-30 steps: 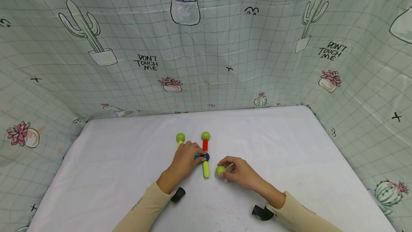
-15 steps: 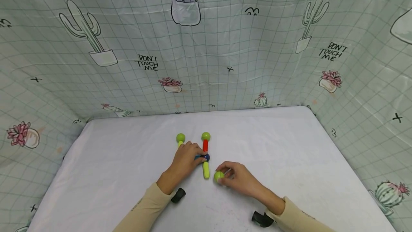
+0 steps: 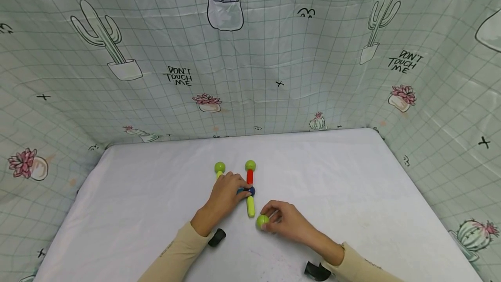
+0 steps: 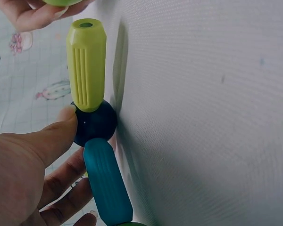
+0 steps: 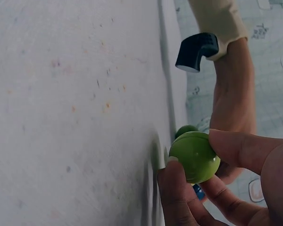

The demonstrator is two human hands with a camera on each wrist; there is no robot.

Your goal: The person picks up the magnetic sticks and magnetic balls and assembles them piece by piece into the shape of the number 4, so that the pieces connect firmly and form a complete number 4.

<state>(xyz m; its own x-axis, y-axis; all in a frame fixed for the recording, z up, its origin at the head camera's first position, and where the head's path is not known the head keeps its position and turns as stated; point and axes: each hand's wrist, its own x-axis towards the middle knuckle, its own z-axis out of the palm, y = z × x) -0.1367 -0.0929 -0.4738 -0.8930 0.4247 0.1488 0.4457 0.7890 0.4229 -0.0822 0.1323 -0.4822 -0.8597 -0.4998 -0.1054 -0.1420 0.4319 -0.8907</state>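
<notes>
My left hand [image 3: 224, 193] pinches a dark blue ball [image 4: 96, 123], the joint of a ball-and-stick building toy lying on the table. From this ball run a red stick [image 3: 249, 176], a teal-blue stick [image 4: 108, 183] partly under the hand, and a yellow-green stick [image 4: 87, 66] whose outer end is bare, with a hole in it. A green ball [image 3: 250, 165] caps the red stick. Between thumb and fingers, my right hand [image 3: 288, 222] holds another green ball [image 5: 194, 156], just right of and nearer than the bare stick end, apart from it.
A further green ball [image 3: 220, 167] with a yellow-green stick [image 3: 219, 173] lies beyond the left hand, partly hidden by it. The white-covered table [image 3: 129, 212] reaches to a hanging cloth [image 3: 250, 55] printed with cacti. Black wrist devices [image 3: 217, 237] sit by both sleeves.
My right hand has brought its green ball nearer to me and slightly left, toward the front end of the yellow-green stick. The left hand and the joined pieces have stayed still.
</notes>
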